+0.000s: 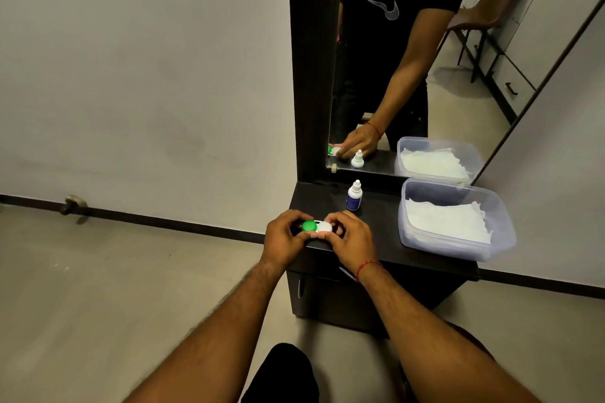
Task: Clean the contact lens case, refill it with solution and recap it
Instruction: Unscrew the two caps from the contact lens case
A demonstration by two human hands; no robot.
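The contact lens case (317,227) has a green cap on its left well and a white cap on its right well. It sits over the front left edge of the black dresser top (379,232). My left hand (284,237) grips the green-capped side, my right hand (350,235) grips the white-capped side. Both caps look to be on. A small solution bottle (354,196), white with a dark blue label and a white tip, stands upright just behind my hands.
A clear plastic tub (504,239) holding white tissue paper sits at the right of the dresser top. A tall mirror (409,69) rises behind, reflecting the bottle, tub and my arm. Bare floor lies to the left; my knee is below.
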